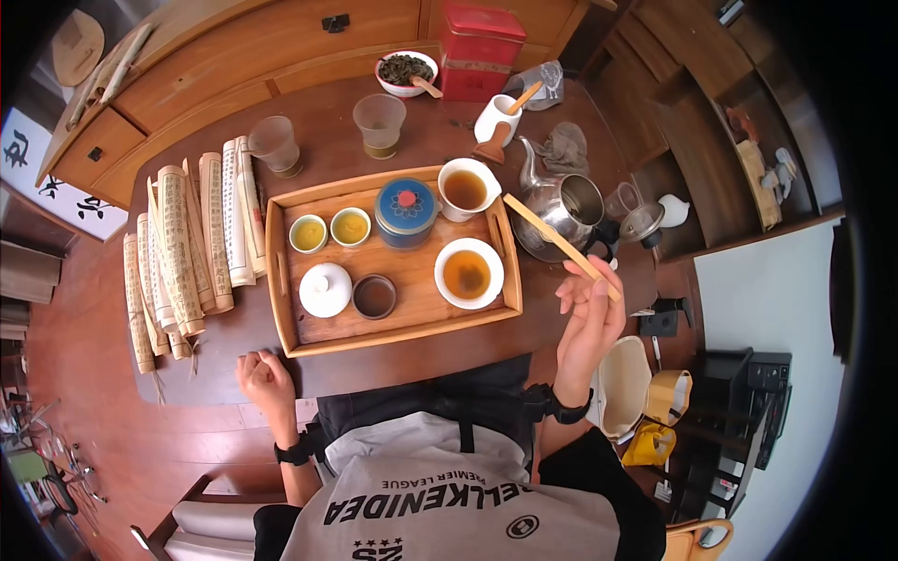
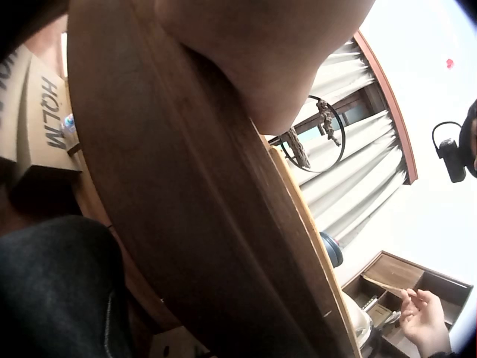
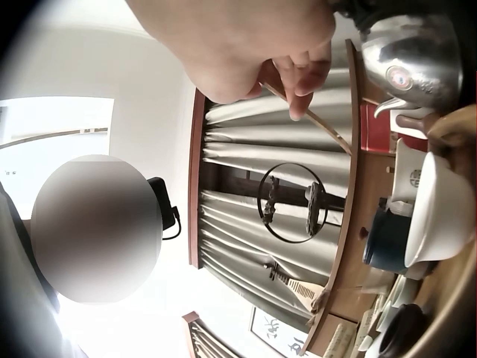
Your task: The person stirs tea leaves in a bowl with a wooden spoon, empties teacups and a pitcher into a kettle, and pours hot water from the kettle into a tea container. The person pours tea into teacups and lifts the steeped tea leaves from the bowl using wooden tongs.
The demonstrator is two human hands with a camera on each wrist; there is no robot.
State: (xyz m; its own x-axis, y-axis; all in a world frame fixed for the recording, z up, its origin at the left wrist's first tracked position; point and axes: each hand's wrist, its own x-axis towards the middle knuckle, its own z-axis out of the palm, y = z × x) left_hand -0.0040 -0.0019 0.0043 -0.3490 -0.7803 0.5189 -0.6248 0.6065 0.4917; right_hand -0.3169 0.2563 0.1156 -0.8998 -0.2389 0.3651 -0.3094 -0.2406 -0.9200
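Note:
The right hand (image 1: 593, 313) pinches a flat wooden stick (image 1: 552, 237) between thumb and fingers, its far end pointing up and left over the kettle side of the tray. In the right wrist view the same stick (image 3: 328, 133) extends from the fingers of the right hand (image 3: 261, 52). The left hand (image 1: 266, 381) rests at the table's front edge, fingers curled, holding nothing. On the wooden tray (image 1: 412, 344) stand a white bowl of amber tea (image 1: 468, 274), a white pitcher of tea (image 1: 466, 189), a blue lidded pot (image 1: 406, 215), two small tea cups, a white lid (image 1: 325, 290) and a dark cup (image 1: 374, 296).
Rolled bamboo scrolls (image 1: 192, 248) lie left of the tray. Behind it are two glass cups, a bowl of tea leaves (image 1: 406, 73) and a red tin (image 1: 479, 52). A white tool holder (image 1: 498, 117) and a steel kettle (image 1: 561, 208) stand to the right.

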